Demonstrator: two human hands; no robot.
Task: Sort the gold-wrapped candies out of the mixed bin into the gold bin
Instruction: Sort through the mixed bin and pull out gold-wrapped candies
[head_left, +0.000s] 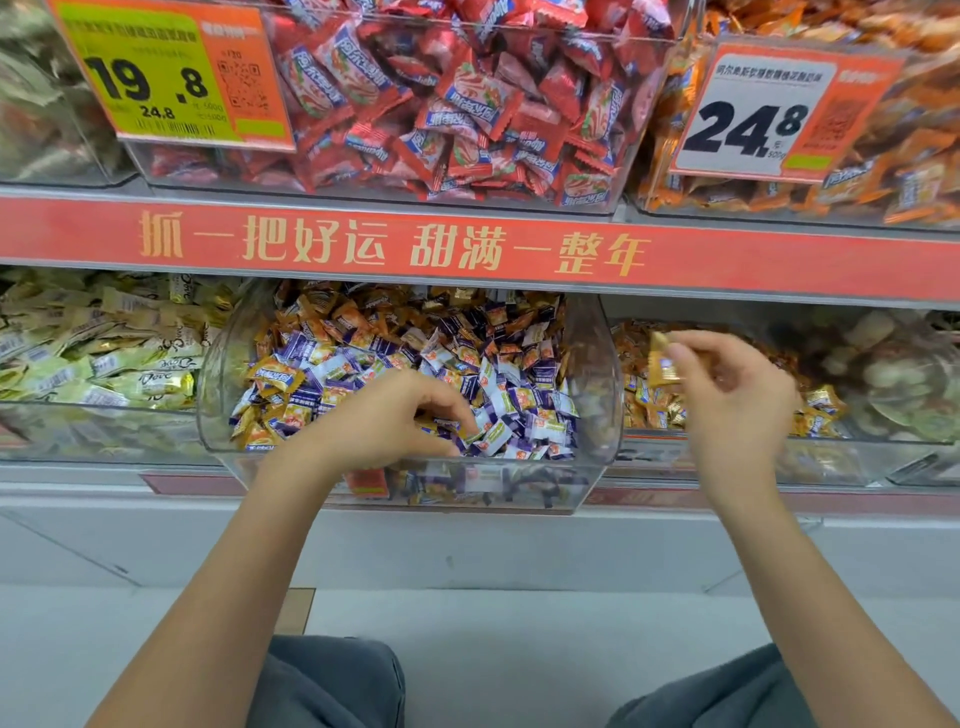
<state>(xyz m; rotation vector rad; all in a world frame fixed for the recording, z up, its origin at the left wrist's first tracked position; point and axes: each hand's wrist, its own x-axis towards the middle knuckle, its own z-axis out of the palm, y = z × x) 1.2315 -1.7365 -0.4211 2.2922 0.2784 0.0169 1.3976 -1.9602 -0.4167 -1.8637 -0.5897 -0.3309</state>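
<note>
The mixed bin (605, 364) is a clear tub on the lower shelf, full of purple-and-white and gold-orange wrapped candies. My left hand (395, 421) reaches into its front part, fingers curled down among the candies; whether it holds one is hidden. To the right stands the gold bin (727, 447), holding gold-wrapped candies. My right hand (727, 389) hovers over the gold bin and pinches one gold-wrapped candy (662, 361) between thumb and fingers; the hand is motion-blurred.
A bin of pale green-and-gold candies (104, 358) sits to the left. A red shelf strip (467, 249) runs above, with bins of red candies (467, 104) and orange candies (909, 156) and price tags on the upper shelf.
</note>
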